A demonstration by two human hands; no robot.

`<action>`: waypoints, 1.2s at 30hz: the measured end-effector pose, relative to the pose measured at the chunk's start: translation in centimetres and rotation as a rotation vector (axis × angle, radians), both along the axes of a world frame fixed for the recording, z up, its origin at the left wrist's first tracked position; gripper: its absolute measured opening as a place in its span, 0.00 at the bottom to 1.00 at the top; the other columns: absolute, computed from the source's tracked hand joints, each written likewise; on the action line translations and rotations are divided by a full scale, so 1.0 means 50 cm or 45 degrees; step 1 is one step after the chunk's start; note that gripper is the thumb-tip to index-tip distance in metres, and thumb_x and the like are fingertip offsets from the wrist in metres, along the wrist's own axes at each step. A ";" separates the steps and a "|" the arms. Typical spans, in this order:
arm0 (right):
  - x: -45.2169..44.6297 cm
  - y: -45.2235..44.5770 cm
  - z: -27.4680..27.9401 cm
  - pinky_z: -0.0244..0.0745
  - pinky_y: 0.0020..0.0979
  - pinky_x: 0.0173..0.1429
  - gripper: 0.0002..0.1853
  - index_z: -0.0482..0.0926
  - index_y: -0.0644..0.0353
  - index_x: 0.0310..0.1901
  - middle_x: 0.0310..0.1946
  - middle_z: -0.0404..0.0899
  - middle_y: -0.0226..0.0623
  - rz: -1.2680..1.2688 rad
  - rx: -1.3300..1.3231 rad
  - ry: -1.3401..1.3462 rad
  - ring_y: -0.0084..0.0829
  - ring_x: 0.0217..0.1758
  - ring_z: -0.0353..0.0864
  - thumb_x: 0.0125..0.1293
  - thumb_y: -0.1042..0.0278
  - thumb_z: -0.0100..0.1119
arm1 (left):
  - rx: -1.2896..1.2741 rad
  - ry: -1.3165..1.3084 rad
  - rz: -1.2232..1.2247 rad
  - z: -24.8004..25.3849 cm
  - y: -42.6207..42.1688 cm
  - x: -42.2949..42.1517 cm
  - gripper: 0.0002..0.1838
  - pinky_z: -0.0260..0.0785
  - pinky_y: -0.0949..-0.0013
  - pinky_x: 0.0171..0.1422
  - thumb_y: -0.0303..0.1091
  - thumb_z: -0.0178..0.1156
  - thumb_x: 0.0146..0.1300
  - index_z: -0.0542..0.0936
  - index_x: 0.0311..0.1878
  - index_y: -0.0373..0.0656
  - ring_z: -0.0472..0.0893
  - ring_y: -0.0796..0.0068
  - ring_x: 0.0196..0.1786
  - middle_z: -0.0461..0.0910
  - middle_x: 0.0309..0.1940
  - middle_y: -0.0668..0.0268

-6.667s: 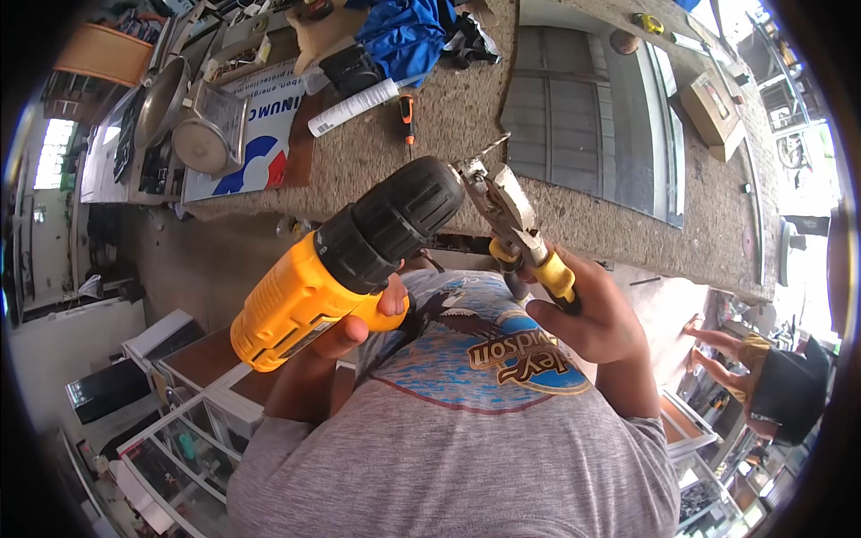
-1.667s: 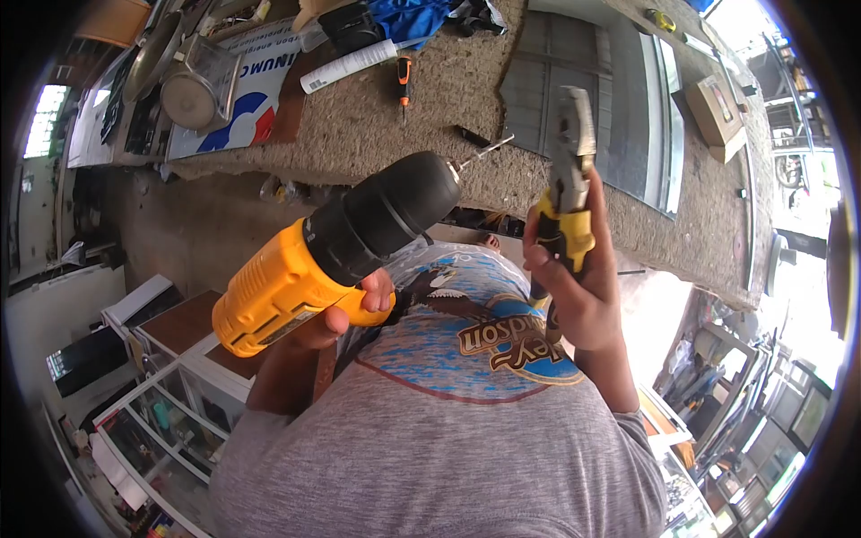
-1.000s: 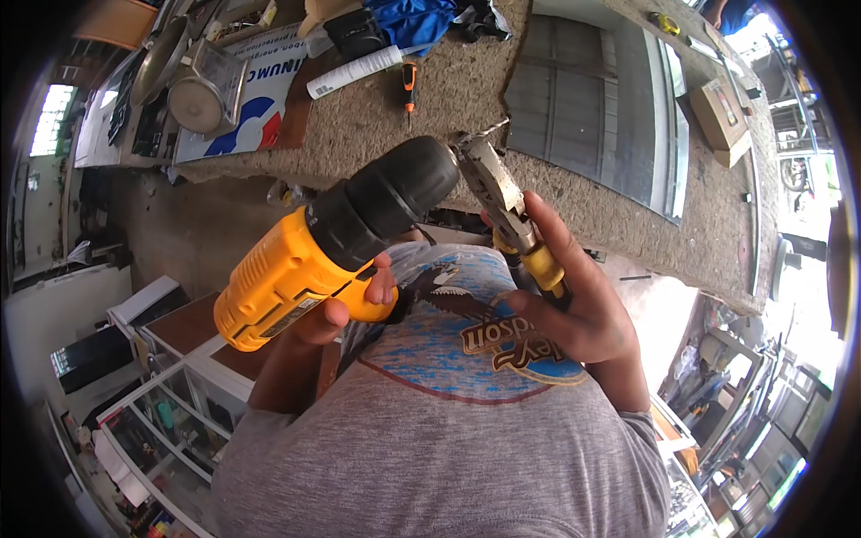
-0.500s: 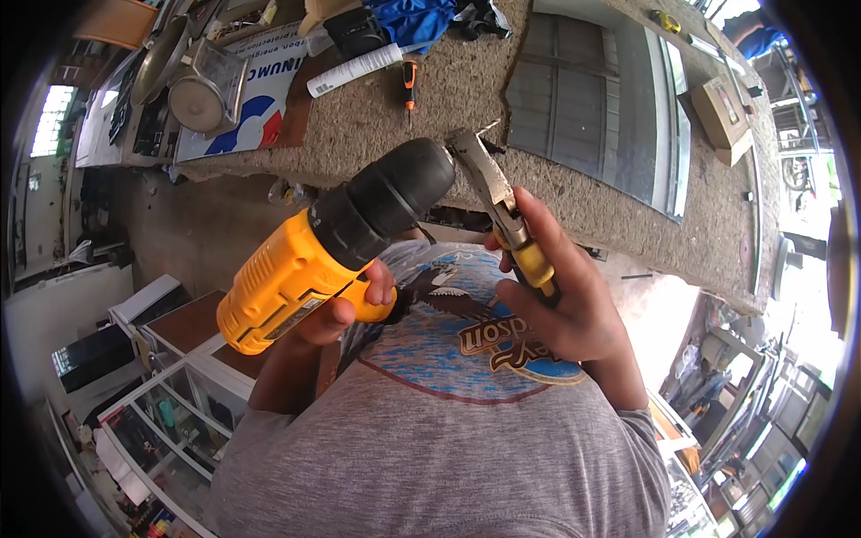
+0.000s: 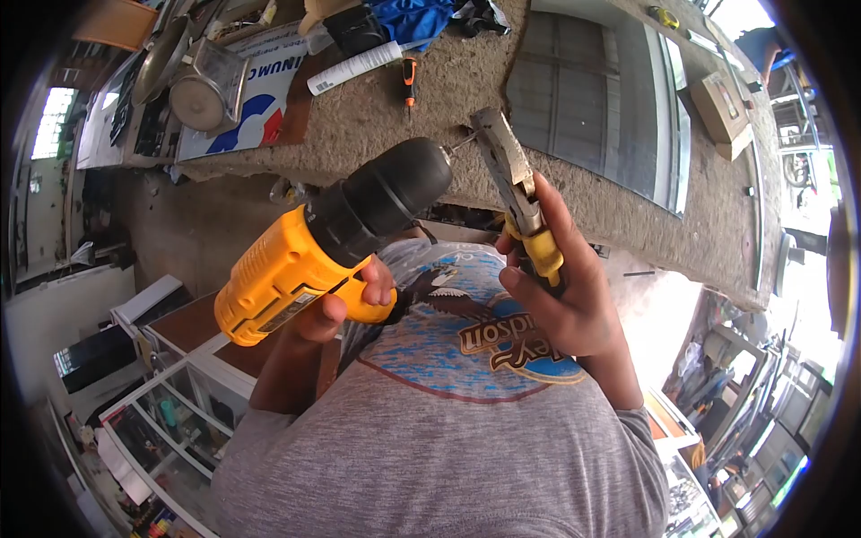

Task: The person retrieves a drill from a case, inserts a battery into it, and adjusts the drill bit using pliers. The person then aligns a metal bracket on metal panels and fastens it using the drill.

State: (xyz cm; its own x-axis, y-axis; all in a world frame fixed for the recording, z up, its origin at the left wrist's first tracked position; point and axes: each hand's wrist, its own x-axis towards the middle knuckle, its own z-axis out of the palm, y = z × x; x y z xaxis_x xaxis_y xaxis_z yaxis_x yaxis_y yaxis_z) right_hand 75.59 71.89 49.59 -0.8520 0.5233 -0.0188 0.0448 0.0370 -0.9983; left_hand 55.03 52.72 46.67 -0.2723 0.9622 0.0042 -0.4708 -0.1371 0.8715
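My left hand (image 5: 325, 319) is closed round the grip of a yellow and black cordless drill (image 5: 269, 282), its chuck pointing up and to the right. A thin drill bit (image 5: 461, 143) shows between the chuck and the metal head of a pair of pliers (image 5: 504, 157). The pliers have yellow and black handles, and my right hand (image 5: 578, 305) is wrapped round them. The bit meets the pliers' head or passes behind it; I cannot tell which. Both tools are held up in front of my grey printed shirt (image 5: 430, 448).
Beyond my hands is a rough carpeted bench (image 5: 466, 85). On it lie an orange and black screwdriver (image 5: 410, 79), a white tube (image 5: 354, 69), a glass panel (image 5: 583, 99), a cardboard box (image 5: 720, 103) and a tape measure (image 5: 664, 16). A glass display case (image 5: 193, 394) stands at lower left.
The pliers in my right hand have shifted up and to the right, away from the chuck, and more of the thin bit shows between them. The drill has barely moved.
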 end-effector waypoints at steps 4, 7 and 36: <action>-0.005 0.001 -0.010 0.72 0.28 0.53 0.43 0.57 0.51 0.77 0.43 0.78 0.36 -0.030 -0.011 -0.018 0.25 0.44 0.77 0.60 0.81 0.63 | -0.015 -0.008 0.024 -0.005 -0.005 0.000 0.35 0.71 0.65 0.46 0.61 0.70 0.56 0.74 0.50 0.38 0.78 0.72 0.37 0.76 0.32 0.67; -0.024 0.013 -0.014 0.72 0.26 0.52 0.42 0.57 0.51 0.77 0.43 0.78 0.34 0.006 -0.045 -0.056 0.23 0.43 0.76 0.61 0.80 0.63 | -0.038 -0.028 0.116 -0.011 -0.013 -0.002 0.38 0.71 0.65 0.46 0.62 0.70 0.56 0.73 0.52 0.37 0.78 0.72 0.36 0.76 0.32 0.66; -0.297 -0.040 -0.061 0.77 0.24 0.43 0.09 0.83 0.69 0.41 0.36 0.84 0.35 -0.111 -0.332 0.116 0.20 0.38 0.81 0.68 0.70 0.65 | -0.007 -0.383 -0.164 -0.113 -0.161 -0.193 0.48 0.70 0.67 0.52 0.51 0.80 0.47 0.68 0.64 0.32 0.78 0.74 0.42 0.78 0.37 0.66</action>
